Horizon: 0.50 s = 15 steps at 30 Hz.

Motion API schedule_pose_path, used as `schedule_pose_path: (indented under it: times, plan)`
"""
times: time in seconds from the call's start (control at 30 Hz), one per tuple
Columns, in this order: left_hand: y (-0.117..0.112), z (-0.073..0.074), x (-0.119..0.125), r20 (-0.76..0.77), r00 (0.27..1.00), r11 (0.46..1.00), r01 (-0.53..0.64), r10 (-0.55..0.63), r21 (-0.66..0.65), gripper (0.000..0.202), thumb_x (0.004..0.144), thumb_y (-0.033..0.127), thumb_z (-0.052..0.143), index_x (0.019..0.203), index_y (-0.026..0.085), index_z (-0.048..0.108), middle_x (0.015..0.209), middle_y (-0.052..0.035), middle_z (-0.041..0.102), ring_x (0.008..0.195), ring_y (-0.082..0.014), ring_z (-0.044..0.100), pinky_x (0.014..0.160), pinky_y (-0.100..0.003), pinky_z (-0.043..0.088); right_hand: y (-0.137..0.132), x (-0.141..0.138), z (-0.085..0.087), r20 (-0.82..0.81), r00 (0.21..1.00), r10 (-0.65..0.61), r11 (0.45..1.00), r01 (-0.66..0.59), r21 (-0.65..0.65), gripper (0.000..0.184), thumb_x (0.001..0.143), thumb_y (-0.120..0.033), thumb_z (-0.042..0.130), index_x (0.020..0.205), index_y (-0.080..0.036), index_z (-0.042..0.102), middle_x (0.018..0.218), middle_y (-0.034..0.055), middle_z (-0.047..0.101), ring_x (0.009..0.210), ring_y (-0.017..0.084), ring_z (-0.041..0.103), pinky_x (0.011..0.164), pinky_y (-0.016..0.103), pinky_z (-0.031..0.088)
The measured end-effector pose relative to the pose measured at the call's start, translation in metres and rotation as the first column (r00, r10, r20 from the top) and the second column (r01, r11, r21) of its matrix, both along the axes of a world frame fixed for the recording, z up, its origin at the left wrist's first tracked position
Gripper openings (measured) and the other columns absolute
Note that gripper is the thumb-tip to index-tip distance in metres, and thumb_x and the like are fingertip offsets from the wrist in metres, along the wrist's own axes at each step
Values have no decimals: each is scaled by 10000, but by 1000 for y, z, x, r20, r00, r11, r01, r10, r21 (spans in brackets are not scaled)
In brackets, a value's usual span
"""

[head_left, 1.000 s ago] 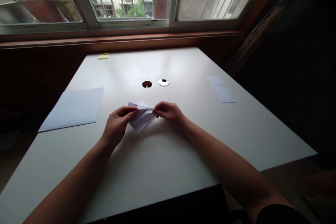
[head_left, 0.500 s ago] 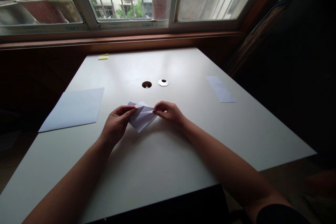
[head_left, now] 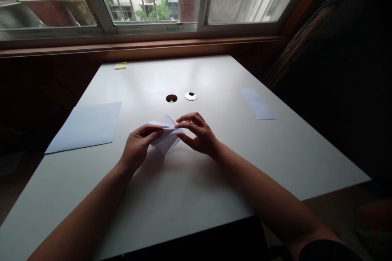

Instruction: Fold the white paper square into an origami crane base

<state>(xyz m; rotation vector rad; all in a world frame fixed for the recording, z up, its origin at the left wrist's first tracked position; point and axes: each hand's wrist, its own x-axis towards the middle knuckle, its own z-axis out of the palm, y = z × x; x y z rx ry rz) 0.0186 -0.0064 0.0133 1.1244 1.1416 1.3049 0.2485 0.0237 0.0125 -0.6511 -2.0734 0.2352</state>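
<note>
A folded sheet of white paper [head_left: 167, 142] is held up just over the middle of the white table, its flaps standing out at several angles. My left hand [head_left: 137, 142] pinches its left part between thumb and fingers. At the right side of the paper is my right hand [head_left: 199, 132], thumb and fingers spread apart. Its fingertips are close to the paper's right edge; whether they touch it I cannot tell.
A stack of white paper [head_left: 88, 126] lies on the table [head_left: 214, 187] at the left, and a paper strip [head_left: 258, 104] at the right. Beyond my hands are a round cable hole [head_left: 171, 98] and its cover [head_left: 191, 96]. Yellow sticky notes [head_left: 120, 65] lie near the window.
My right hand has loosened its pinch on the paper and its fingers have opened. The paper has turned a little, with its flaps drawn closer together at my left fingertips.
</note>
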Motion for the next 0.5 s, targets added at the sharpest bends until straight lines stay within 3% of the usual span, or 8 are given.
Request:
schedule_pose_path:
  times: [0.13,0.3,0.5]
  plan:
    - [-1,0,-1,-35,999,1000,-5,5,11,244,706,348,842,882,194,773,931,-72,740,913,-226,661,818,-332,514,1,0,-2,-11,1000,-11,999,11,33,235,887,-311,684,1111,-253,644,1151,101,643,1072,246,591,921,442,548]
    - [0,-1,-1,-25,1000,1000,-6,6,3,263,681,354,858,869,190,774,917,-75,744,906,-230,664,812,-339,514,5,0,-6,51,999,19,998,-22,61,125,905,-260,665,1028,-251,678,1114,75,678,1000,218,595,896,406,547]
    - [1,-1,-2,-2,1000,999,12,-12,-44,280,661,332,873,876,179,779,927,-88,748,896,-223,665,822,-344,515,8,0,-6,110,994,6,995,-16,97,135,924,-220,636,1046,-233,692,1081,64,708,1002,218,588,895,399,550]
